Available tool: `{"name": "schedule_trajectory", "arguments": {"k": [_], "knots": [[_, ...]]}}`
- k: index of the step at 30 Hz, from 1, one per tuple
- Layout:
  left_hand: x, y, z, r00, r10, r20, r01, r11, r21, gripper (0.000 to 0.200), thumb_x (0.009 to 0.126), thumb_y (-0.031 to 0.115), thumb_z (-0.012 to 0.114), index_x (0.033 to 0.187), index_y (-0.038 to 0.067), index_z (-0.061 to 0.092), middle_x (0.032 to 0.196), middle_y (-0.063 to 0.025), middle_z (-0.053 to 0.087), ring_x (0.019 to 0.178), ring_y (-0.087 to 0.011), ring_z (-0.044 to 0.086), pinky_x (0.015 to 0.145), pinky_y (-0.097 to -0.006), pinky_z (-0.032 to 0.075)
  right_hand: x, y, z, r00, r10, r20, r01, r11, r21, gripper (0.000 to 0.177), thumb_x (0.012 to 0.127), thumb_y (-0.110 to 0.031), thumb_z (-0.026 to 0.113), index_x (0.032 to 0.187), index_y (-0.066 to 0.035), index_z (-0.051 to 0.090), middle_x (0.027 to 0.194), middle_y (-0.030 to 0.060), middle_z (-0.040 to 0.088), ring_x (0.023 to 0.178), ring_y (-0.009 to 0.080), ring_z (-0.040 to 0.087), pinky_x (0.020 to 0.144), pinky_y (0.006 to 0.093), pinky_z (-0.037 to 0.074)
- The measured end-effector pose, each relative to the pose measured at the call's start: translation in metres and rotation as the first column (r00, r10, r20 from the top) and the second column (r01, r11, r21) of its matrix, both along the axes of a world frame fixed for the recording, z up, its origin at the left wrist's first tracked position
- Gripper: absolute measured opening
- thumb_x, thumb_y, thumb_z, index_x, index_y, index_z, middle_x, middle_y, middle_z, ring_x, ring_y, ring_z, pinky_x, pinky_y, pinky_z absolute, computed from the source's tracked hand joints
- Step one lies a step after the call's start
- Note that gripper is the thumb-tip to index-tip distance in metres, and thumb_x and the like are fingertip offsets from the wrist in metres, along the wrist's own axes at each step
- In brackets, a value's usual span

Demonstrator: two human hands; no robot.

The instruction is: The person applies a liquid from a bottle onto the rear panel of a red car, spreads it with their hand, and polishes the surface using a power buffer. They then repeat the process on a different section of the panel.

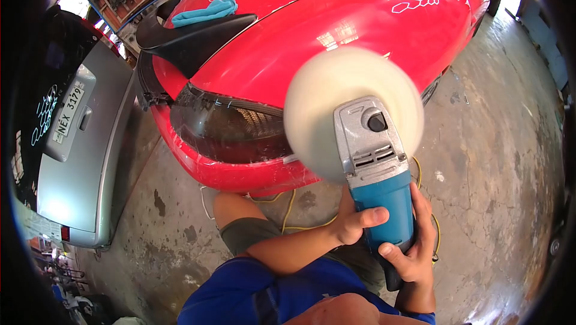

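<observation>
A teal and silver polisher (384,202) points away from me, its round cream buffing pad (309,115) up against the red car's front corner in this view. The pad's surface is smooth and blurred. My left hand (354,223) is closed round the polisher's teal body from the left, thumb on top. Further back, my right hand (414,253) grips it from the right, with the thumb near the dark rear end. Just left of the pad is the car's dark headlight (228,130), and beyond it stretches the glossy red fender (366,25).
A light-blue cloth (207,12) lies on the black panel (198,37) of the red car. On the left stands a silver vehicle (78,163). A yellow cord (290,211) runs over the stained concrete floor (480,205) by my legs.
</observation>
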State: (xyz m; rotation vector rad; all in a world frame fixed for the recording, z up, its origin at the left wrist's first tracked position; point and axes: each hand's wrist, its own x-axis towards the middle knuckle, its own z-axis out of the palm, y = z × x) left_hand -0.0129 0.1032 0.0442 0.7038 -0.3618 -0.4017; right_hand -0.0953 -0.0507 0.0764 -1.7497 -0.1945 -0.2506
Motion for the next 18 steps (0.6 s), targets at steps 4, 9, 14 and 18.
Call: {"name": "schedule_trajectory", "arguments": {"k": [4,9,14,18], "knots": [[0.001,-0.005,-0.006,1.000,0.000,0.020,-0.001,0.999,0.036,0.071,0.083,0.036,0.083,0.138,-0.003,0.060,0.115,-0.0167,0.074,0.103,-0.0260,0.075,0.094,-0.0403,0.062,-0.001,-0.007,-0.006,1.000,-0.011,0.016,0.011,1.000,-0.009,0.110,0.078,-0.035,0.093,0.163,0.011,0.040,0.159,0.0319,0.049,0.147,0.0419,0.049,0.124,0.0521,0.036],[0.000,-0.012,-0.008,0.999,0.031,0.025,-0.032,0.998,0.052,0.072,0.082,0.035,0.083,0.138,-0.003,0.059,0.116,-0.0167,0.073,0.104,-0.0263,0.075,0.095,-0.0408,0.061,-0.002,-0.011,-0.012,1.000,-0.025,0.000,0.025,0.999,0.046,0.111,0.078,-0.036,0.093,0.162,0.012,0.040,0.159,0.0319,0.049,0.147,0.0411,0.048,0.124,0.0518,0.035],[0.003,-0.017,-0.007,0.999,-0.040,0.029,0.039,0.998,0.054,0.071,0.083,0.034,0.084,0.139,-0.003,0.059,0.115,-0.0167,0.073,0.103,-0.0255,0.075,0.095,-0.0409,0.061,-0.006,-0.017,-0.023,0.996,-0.089,-0.018,0.090,0.996,0.030,0.111,0.077,-0.044,0.093,0.160,0.011,0.044,0.157,0.0303,0.051,0.140,0.0375,0.049,0.121,0.0512,0.036],[0.007,-0.026,-0.010,0.997,-0.070,0.025,0.069,0.995,0.067,0.071,0.084,0.034,0.084,0.139,-0.002,0.059,0.116,-0.0161,0.073,0.104,-0.0249,0.074,0.094,-0.0411,0.062,-0.003,-0.025,-0.028,0.989,-0.146,0.004,0.146,0.989,0.004,0.111,0.077,-0.051,0.091,0.159,0.010,0.047,0.148,0.0259,0.056,0.132,0.0350,0.050,0.118,0.0501,0.037]]}}
